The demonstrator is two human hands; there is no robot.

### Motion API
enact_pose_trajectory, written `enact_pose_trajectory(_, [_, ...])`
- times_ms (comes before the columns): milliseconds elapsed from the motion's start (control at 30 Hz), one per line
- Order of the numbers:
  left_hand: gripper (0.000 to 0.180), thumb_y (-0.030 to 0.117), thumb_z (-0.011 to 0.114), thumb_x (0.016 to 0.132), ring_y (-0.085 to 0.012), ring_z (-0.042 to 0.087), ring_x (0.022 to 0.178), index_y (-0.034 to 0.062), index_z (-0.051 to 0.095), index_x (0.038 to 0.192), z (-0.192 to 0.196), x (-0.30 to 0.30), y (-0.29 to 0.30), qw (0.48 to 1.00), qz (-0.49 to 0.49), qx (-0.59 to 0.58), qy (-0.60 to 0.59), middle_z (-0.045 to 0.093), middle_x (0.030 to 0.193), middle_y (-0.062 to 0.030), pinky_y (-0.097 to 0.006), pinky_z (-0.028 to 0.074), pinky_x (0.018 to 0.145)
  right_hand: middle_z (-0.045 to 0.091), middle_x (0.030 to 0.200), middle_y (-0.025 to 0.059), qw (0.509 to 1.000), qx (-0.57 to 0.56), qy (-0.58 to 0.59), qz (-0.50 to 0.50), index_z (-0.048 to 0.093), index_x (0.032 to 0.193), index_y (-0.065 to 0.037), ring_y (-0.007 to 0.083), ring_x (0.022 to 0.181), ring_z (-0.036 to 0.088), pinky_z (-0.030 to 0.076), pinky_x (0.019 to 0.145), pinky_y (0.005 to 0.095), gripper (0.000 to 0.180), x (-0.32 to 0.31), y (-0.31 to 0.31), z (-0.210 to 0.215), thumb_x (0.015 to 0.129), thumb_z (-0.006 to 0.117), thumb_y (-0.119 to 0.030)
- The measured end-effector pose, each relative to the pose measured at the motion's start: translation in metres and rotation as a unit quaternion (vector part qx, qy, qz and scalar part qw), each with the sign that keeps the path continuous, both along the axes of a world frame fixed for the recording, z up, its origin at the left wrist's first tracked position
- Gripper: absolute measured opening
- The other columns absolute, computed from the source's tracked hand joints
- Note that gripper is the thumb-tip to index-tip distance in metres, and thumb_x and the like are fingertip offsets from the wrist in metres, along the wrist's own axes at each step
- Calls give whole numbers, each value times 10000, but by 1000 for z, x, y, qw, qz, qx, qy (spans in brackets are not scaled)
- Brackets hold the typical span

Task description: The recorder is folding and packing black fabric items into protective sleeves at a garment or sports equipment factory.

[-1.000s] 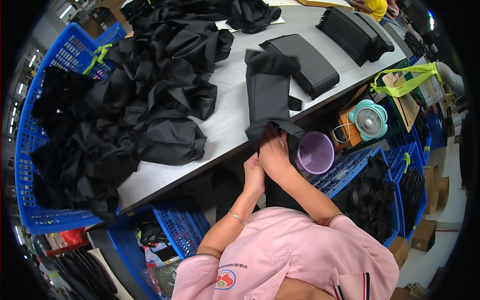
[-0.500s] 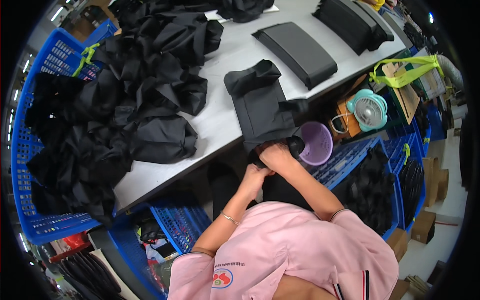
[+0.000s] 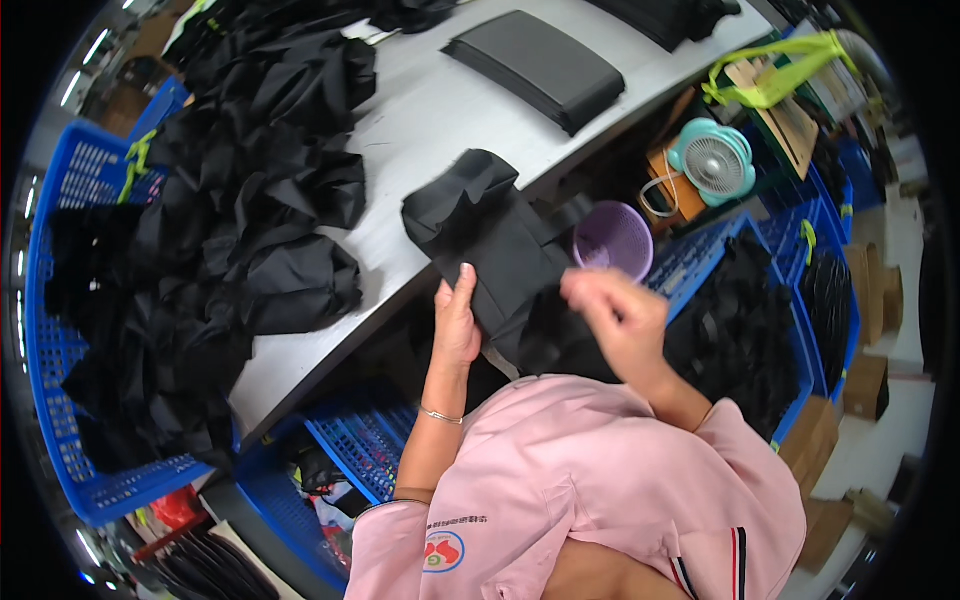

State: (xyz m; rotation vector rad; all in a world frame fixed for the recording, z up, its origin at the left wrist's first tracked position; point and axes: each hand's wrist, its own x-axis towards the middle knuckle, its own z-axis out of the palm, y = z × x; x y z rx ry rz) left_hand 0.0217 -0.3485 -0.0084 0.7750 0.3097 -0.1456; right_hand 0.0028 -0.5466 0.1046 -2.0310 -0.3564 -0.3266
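Note:
A black sewn fabric piece (image 3: 505, 255), folded into a boxy shape at its far end, reaches from the table's near edge toward my lap. My left hand (image 3: 458, 325) grips its left edge, thumb lying on top and the other fingers hidden beneath. A short black strap or flap sticks out from its right side. Over the near right part of the piece is my right hand (image 3: 622, 318), raised and blurred by motion. Its fingers look bent, but whether they hold anything cannot be made out.
On the grey table (image 3: 400, 120) lie a heap of black fabric (image 3: 290, 180) and stacked dark padded panels (image 3: 535, 65). A blue crate (image 3: 60, 350) borders the left. To the right are a purple basket (image 3: 613, 240), a teal fan (image 3: 712, 162) and a blue crate of black pieces (image 3: 740, 330).
My hands have parted from the near end of the fabric piece: the left moved left to its edge, the right lifted away to the right. My view has shifted, too.

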Motion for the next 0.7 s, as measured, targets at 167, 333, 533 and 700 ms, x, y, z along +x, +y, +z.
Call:
enact_pose_trajectory(167, [434,248,608,1015,-159,569,1205,2,539,1365,16,-8,-11,994,-84,56,-37,611,1329,-70,-313,437,1049,638,1235,205,980,-176,-48,-79,679,1089,24,330,1113,640,522,917,354,345,42,-36,-19,887,713,-253])
enact_pose_trajectory(333, [490,315,598,1013,-212,634,1133,9,513,1386,0,-14,8,994,-92,62,6,606,1342,-97,-359,522,968,369,617,-89,915,169,345,121,476,602,-63,28,604,345,279,517,280,389,49,-43,-13,882,716,-186])
enact_pose_trajectory(533, [561,394,556,1010,-250,562,1249,-9,509,1396,9,-19,-24,966,-218,126,52,555,1401,-137,-397,436,1092,552,676,-55,780,438,388,220,631,725,-8,29,667,475,401,587,253,198,21,-33,-32,802,782,-111])
enact_pose_trajectory(700, [429,131,765,887,-161,637,1024,-43,621,1252,-2,-26,-34,942,-144,299,-57,671,1198,-102,-314,492,969,625,677,142,980,145,138,-16,566,773,30,179,615,583,440,591,367,286,23,-67,-56,787,781,-158])
